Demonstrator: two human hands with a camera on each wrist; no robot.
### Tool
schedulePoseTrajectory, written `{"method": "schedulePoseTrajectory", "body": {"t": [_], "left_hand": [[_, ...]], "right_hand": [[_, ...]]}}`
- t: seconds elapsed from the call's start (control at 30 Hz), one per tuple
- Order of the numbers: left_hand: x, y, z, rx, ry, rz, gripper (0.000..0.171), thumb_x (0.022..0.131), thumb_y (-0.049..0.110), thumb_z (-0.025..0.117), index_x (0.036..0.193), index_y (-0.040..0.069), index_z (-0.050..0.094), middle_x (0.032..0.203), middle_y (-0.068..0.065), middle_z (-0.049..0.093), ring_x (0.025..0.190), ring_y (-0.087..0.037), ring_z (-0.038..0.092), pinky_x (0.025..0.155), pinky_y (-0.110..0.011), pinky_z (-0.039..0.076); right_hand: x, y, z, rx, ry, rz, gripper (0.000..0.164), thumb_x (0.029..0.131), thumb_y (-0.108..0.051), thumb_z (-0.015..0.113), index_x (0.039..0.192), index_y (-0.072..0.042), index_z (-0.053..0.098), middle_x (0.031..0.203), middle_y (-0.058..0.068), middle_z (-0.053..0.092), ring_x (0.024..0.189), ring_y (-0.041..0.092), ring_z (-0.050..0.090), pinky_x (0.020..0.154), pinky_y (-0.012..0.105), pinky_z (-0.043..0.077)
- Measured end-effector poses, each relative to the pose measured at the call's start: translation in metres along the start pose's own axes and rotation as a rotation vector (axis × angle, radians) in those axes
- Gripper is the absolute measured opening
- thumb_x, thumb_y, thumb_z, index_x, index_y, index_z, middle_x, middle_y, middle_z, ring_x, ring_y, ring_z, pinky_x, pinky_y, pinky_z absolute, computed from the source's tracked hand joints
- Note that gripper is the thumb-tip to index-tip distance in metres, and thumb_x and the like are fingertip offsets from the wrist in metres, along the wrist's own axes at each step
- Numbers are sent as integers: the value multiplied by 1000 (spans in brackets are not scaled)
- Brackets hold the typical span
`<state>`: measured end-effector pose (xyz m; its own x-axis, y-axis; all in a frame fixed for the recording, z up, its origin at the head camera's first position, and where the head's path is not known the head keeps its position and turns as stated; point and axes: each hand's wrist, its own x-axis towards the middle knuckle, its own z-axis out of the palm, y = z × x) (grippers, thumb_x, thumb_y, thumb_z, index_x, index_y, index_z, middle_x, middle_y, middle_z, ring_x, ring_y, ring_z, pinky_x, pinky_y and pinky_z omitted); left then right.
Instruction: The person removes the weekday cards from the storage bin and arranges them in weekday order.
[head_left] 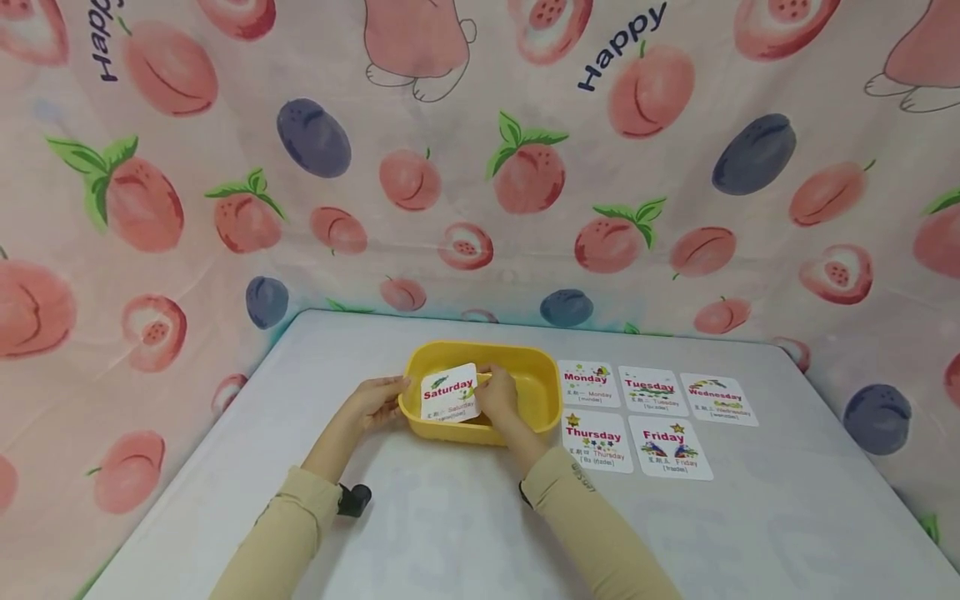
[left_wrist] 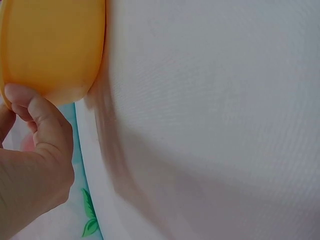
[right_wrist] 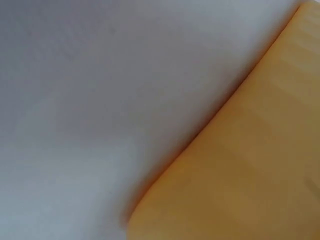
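Observation:
A yellow plastic basin (head_left: 450,431) stands on the white table. With thumb and fingers, my left hand (head_left: 372,402) grips its left rim; the left wrist view has that hand (left_wrist: 45,160) pinching the rim of the basin (left_wrist: 55,45). My right hand (head_left: 498,396) reaches over the front rim and pinches the right edge of a white "Saturday" card (head_left: 448,392), held tilted face up within the basin's outline. The right wrist view takes in only the outer wall of the basin (right_wrist: 240,170), with the right hand out of sight.
Right of the basin, cards lie face up in two rows: Monday (head_left: 588,399), Tuesday (head_left: 652,403) and Wednesday (head_left: 717,409) behind, Thursday (head_left: 597,457) and Friday (head_left: 671,468) in front. A fruit-printed cloth (head_left: 450,183) hangs behind and beside the white table (head_left: 450,525).

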<state>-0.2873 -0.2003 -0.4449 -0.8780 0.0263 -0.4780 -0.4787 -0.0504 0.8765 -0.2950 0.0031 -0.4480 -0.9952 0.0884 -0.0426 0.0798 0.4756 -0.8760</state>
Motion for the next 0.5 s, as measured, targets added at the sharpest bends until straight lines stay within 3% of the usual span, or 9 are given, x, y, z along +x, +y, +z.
{"method": "schedulePoseTrajectory", "body": {"t": [0.3,0.5], "left_hand": [[0,1,0,-12,10,-2,52,96,22,55,138,-4,39,85,-2,57,63,-4,52,56,-12,49],[-1,1,1,0,14,-9,51,96,22,55,138,-3,40,85,-2,57,64,-5,52,56,-12,49]], "right_hand": [[3,5,1,18,15,-35,30,84,8,52,112,3,60,66,6,48,56,13,40,47,18,31],[4,6,1,49,-39,-8,29,82,3,62,111,3,61,78,11,58,66,17,49,56,20,42]]}}
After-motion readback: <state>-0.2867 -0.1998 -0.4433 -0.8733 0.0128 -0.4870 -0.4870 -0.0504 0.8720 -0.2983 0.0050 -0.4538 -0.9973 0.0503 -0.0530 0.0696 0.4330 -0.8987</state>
